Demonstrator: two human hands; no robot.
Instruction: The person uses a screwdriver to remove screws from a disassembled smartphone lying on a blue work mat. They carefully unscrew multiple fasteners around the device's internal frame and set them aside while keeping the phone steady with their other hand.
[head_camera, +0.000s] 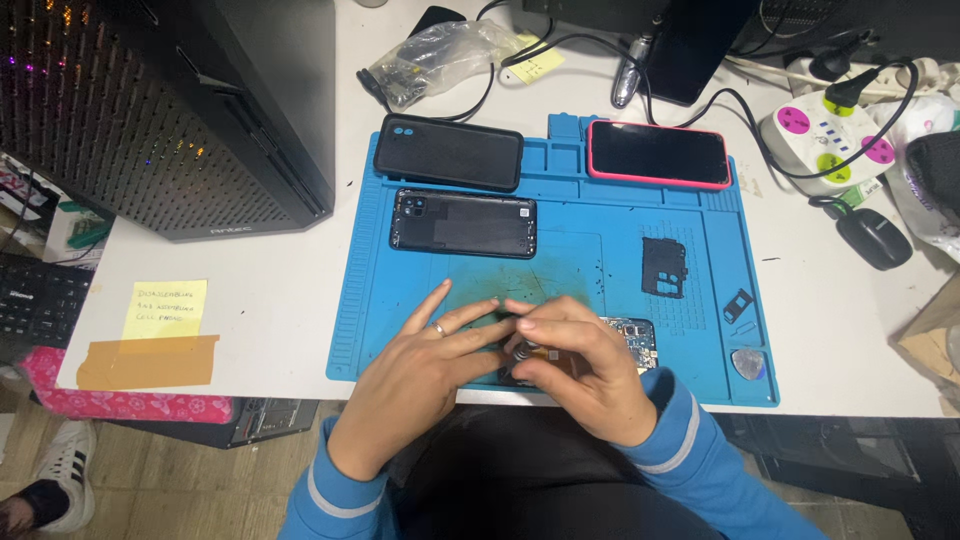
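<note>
Hands (505, 355) meet, fingers curled, over opened phone (620, 340).

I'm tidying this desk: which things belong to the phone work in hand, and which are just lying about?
In hand:
left hand and right hand on the opened phone
blue mat
phone back cover
black inner plate
small tray part
pick

Lying about:
black case
red-cased phone
plastic bag
power strip
mouse
sticky note

Bright, even overhead light on white desk (270, 300) and blue mat (620, 215); soft shadows beneath hands. Mild glare on phone screen (658, 153). Wide-angle bending at edges; dark corners; focus sharp.
</note>
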